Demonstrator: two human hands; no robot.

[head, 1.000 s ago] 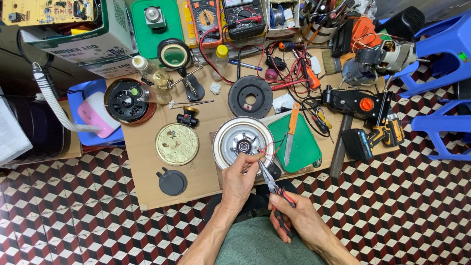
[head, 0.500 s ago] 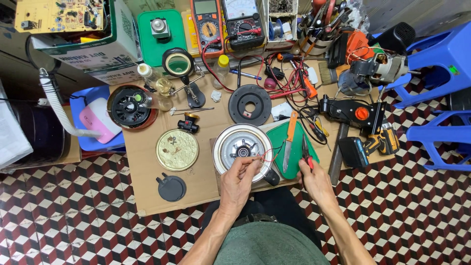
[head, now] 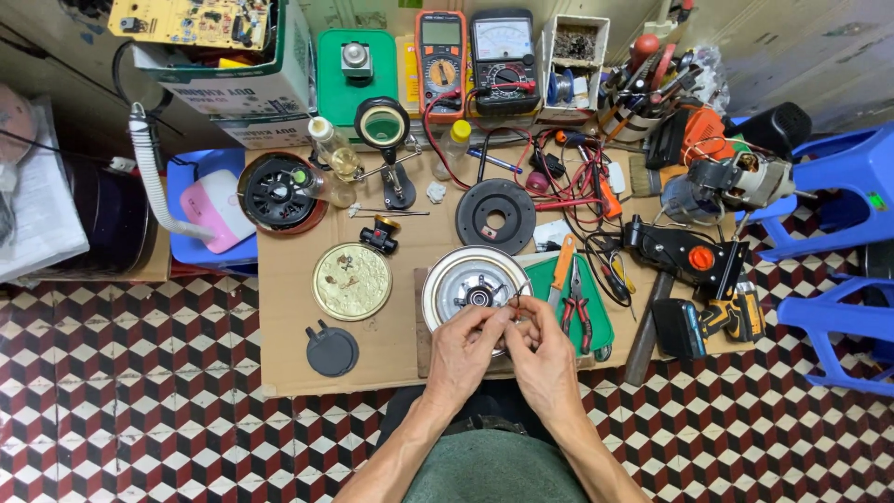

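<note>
Two hands (head: 503,349), one silver disc (head: 461,279)

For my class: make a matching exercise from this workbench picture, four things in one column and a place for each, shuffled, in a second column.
Things:
1. silver round part
2. pliers
3. brass-coloured disc
4. black ring

Places:
A. on the green mat, right of the hands
B. under the fingers of the left hand and right hand
C. behind the silver round part, towards the meters
D. left of the silver round part, on the cardboard

Pairs: 1-B, 2-A, 3-D, 4-C
</note>
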